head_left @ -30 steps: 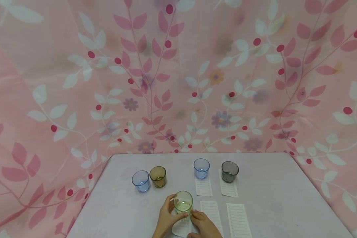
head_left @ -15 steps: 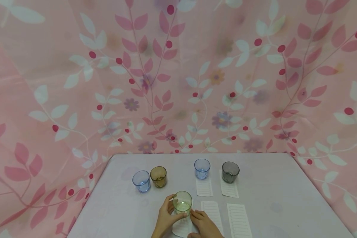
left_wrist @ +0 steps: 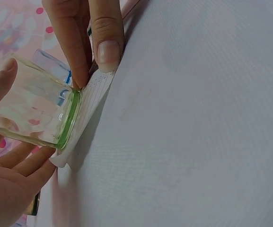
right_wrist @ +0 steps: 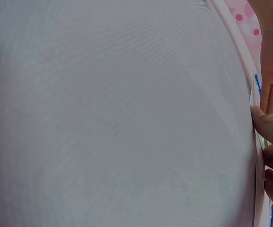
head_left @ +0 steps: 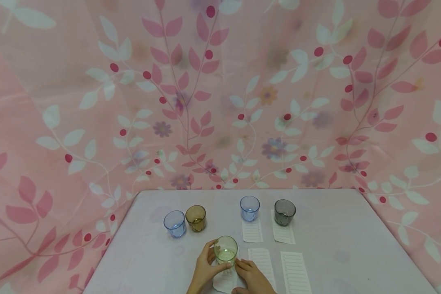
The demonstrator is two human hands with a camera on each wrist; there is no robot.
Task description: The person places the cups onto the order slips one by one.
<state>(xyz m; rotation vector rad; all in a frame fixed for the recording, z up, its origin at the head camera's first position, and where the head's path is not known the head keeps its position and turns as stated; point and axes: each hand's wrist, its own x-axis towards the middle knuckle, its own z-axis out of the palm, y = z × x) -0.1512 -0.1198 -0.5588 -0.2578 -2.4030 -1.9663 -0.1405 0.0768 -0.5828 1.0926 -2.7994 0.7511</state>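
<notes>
My left hand [head_left: 206, 267] holds a pale green drinking glass [head_left: 226, 248], the thumb across its front and the fingers behind it. The glass stands upright at the far end of a lined paper strip [head_left: 223, 282]. In the left wrist view the green base [left_wrist: 70, 118] sits right at the paper's surface. My right hand [head_left: 252, 278] lies close on the glass's right, fingertips near the base. Its thumb [left_wrist: 109, 52] presses on the strip in the left wrist view, fingers nearly straight. Most of the right hand lies outside its own wrist view.
A blue glass [head_left: 174, 225] and an amber glass [head_left: 196, 219] stand at the back left. Another blue glass [head_left: 249, 209] and a grey glass [head_left: 284, 213] stand on paper strips further right. Two more strips, one [head_left: 261, 261] partly behind my right hand, lie nearby. A patterned curtain hangs behind.
The green glass has shifted very slightly left against the paper strips since the first frame. Both hands otherwise keep the same places, and the other glasses stand as before.
</notes>
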